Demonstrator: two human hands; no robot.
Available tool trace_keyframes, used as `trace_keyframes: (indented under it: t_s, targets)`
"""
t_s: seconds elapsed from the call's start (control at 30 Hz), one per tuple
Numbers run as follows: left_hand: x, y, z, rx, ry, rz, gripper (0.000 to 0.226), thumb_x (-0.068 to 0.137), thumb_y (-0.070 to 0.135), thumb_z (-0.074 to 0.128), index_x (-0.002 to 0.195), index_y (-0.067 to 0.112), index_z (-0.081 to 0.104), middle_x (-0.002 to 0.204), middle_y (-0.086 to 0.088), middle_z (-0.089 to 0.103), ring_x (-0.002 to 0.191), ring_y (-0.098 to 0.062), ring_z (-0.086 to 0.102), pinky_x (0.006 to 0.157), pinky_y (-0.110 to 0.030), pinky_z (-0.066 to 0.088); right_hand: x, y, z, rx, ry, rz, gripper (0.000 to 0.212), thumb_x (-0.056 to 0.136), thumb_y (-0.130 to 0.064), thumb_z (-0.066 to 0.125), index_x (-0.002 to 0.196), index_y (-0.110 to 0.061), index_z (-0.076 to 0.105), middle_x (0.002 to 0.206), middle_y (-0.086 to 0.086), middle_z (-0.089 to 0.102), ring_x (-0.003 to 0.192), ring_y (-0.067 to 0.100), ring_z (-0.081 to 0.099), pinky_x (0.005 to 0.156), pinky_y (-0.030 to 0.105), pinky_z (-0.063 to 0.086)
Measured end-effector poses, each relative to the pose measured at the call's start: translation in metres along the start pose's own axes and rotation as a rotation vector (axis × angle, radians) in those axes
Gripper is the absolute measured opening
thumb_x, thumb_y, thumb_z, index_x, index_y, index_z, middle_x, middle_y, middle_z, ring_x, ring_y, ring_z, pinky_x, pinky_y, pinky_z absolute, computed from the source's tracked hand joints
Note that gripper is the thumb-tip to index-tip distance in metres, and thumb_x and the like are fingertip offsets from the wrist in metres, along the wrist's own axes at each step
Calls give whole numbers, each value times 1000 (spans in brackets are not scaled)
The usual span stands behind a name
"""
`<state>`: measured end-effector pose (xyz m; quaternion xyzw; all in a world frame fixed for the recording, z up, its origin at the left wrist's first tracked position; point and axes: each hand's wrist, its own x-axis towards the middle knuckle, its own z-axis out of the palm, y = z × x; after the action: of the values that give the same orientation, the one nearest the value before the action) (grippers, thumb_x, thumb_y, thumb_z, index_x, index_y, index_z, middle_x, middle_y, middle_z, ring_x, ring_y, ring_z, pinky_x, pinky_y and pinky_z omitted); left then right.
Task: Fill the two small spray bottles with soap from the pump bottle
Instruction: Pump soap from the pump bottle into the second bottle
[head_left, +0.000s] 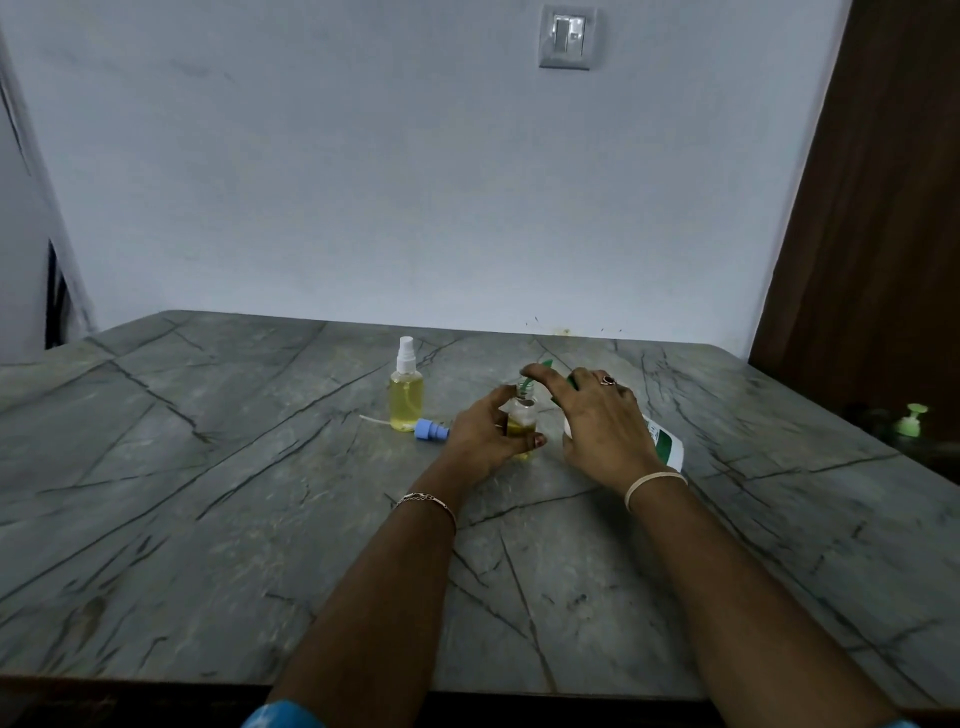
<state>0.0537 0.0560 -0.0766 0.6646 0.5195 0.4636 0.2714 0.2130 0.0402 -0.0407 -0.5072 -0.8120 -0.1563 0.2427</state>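
Open bottle: a small clear spray bottle (521, 422) with no top stands upright on the tabletop (208, 493), past the middle and slightly right; yellow soap fills roughly its lower half.
Left hand: the left hand (483, 436) wraps around the open bottle from the left, with the thumb across the front and the fingers behind.
Pump bottle: a white pump bottle (664, 442) with a green label is just right of the open bottle and leans toward it; its green spout (526, 385) sits over the open neck.
Right hand: the right hand (602, 421) lies over the top of the pump bottle, thumb down its side and forefinger stretched along the spout.
Full bottle: a second small bottle (405, 397) stands to the left, apart from the hands, yellow almost to the shoulder, with a white sprayer on top.
Blue sprayer: a loose sprayer (431, 430) lies on its side between the two small bottles, its thin tube pointing left past the full bottle's base.
Edges: the far edge meets a pale wall (363, 182) with a switch (567, 36); a brown door (872, 208) stands to the right, with a green pump top (911, 418) low beside it.
Open room: bare grey veined stone spreads wide to the left and toward the near edge.
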Motion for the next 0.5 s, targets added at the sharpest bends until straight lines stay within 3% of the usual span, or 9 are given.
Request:
trace_keyframes:
  t_s: [0.33,0.5]
  targets:
    - [-1,-1,-1,-6,-9,-6,65,69,24,85,127,25,53,112,-4,70,100,-18,68,95,-40,53,3,-5,0,31,3,26,74,81,-15,66,140,-38,27,124,7,52,121,29,47,100,46,38]
    - [-2,2,-1,-5,-2,3,65,72,21,83,129,21,53,116,-4,69,102,-16,66,94,-28,50,4,-7,0,49,20,26,68,82,-17,65,138,-36,31,125,7,53,121,29,46,100,46,39]
